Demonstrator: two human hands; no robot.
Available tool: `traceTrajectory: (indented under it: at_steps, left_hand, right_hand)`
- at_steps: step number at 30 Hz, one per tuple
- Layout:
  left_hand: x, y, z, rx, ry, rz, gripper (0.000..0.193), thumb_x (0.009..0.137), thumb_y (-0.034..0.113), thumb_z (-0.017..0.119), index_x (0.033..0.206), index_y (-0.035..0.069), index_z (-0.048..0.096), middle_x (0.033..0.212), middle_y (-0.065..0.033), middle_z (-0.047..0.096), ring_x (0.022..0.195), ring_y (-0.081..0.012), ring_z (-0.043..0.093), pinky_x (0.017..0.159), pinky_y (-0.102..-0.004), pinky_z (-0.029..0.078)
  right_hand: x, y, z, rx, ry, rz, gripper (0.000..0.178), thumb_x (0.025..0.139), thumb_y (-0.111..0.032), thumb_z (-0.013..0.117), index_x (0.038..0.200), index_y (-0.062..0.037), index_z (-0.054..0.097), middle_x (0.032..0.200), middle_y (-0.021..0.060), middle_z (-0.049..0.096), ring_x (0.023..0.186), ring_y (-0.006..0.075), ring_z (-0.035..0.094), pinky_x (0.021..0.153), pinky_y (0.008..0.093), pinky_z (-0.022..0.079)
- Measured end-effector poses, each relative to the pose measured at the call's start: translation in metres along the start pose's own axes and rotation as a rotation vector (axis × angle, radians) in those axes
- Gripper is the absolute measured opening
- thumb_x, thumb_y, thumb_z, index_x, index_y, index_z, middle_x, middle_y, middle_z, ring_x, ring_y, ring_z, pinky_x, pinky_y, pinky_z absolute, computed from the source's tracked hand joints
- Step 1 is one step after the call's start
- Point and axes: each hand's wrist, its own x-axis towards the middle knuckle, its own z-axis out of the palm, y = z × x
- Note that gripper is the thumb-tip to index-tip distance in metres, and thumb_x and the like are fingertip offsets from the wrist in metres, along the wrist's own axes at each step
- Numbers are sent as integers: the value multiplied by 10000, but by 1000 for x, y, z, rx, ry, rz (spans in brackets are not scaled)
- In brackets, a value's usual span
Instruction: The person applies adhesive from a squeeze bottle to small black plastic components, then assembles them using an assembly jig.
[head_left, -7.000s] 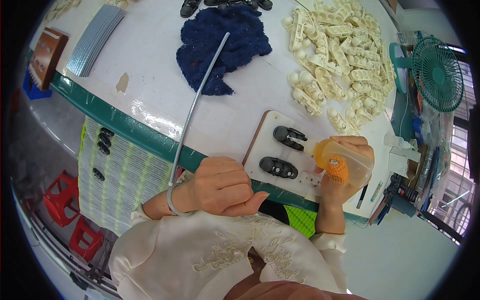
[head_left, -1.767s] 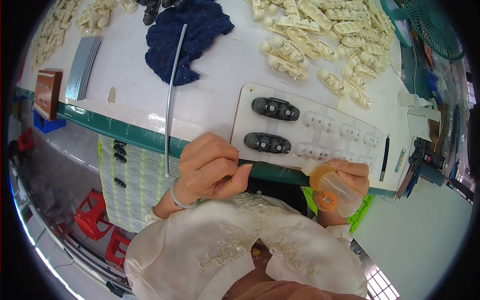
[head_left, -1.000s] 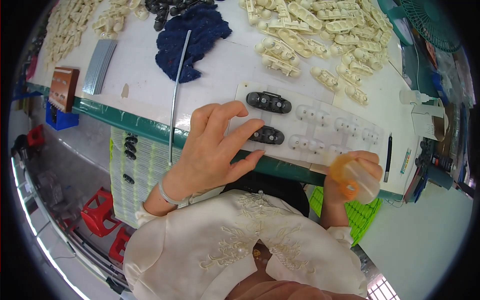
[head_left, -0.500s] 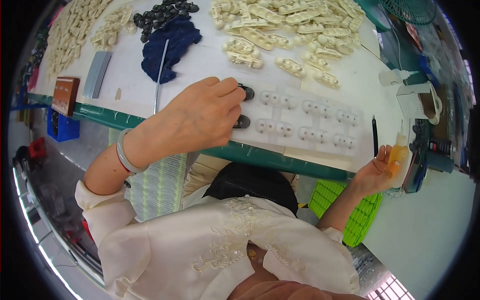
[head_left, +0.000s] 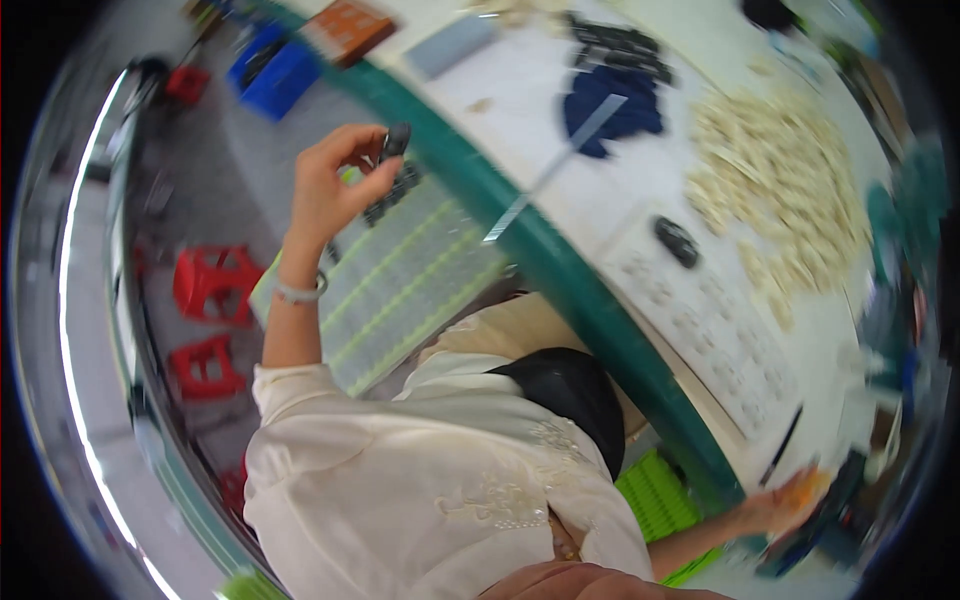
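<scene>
Over the pale tray with yellow-green rows (head_left: 425, 290), left of the table edge, my left hand (head_left: 335, 182) pinches a small black moulded part (head_left: 397, 140) between thumb and fingers. Other black parts (head_left: 395, 195) lie at the tray's far end, just below that hand. One more black moulded part (head_left: 676, 241) sits at the far-left end of a white holder (head_left: 690, 325) on the table, which carries rows of small pale fittings. At the lower right, my right hand (head_left: 765, 512) is wrapped round a small orange-yellow bottle (head_left: 803, 490). Motion blurs the picture.
A large heap of cream parts (head_left: 780, 185) covers the table's far right. A dark blue cloth (head_left: 612, 105), a metal ruler (head_left: 555, 170) and more black parts (head_left: 620, 45) lie farther back. The green table edge (head_left: 560, 270) runs diagonally. Red stools (head_left: 213, 285) stand on the floor.
The view has swung left. My left hand has lifted one black part off the white holder and carried it left over the tray. My right hand still holds the bottle.
</scene>
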Motion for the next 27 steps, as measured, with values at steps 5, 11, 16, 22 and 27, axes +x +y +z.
traceTrajectory:
  at_steps: [5, 11, 16, 22, 27]
  left_hand:
    - [-102, -158, -50, 375, 38, -431, 296, 691, 201, 694, 902, -2, 648, 840, -143, 639, 673, -202, 634, 611, -308, 498]
    - [-219, -236, -56, 548, 107, -657, 309, 652, 271, 666, 811, 5, 662, 791, -164, 640, 665, -293, 626, 632, -379, 495]
    - [-236, -267, -45, 647, 187, -966, 401, 642, 295, 645, 905, -8, 661, 732, -153, 652, 716, -304, 635, 690, -377, 504]
    - [-231, -282, -16, 649, 264, -1002, 463, 654, 304, 647, 974, -30, 620, 816, -203, 644, 796, -337, 623, 731, -396, 494]
    - [-241, -304, -12, 802, 124, -920, 614, 704, 531, 651, 893, -49, 579, 892, -255, 598, 857, -412, 570, 723, -464, 452]
  right_hand:
    - [-11, -16, 9, 7, -40, 108, 435, 854, -289, 588, 1239, -105, 502, 1259, 148, 491, 1187, 270, 433, 991, 471, 362]
    - [20, 18, -32, -877, -424, -588, 356, 947, -277, 405, 1133, -6, 541, 1082, 231, 565, 961, 359, 557, 823, 417, 469]
    - [33, 25, -47, -840, -436, -577, 365, 924, -271, 453, 1132, 18, 534, 1056, 240, 574, 959, 360, 560, 829, 414, 470]
    - [36, 17, -59, -911, -403, -459, 333, 899, -203, 493, 1124, 36, 545, 1056, 229, 585, 991, 344, 559, 865, 392, 463]
    - [32, 15, -65, -1163, -74, -339, 312, 878, -146, 526, 1118, 51, 555, 1056, 221, 594, 1017, 331, 559, 894, 374, 457]
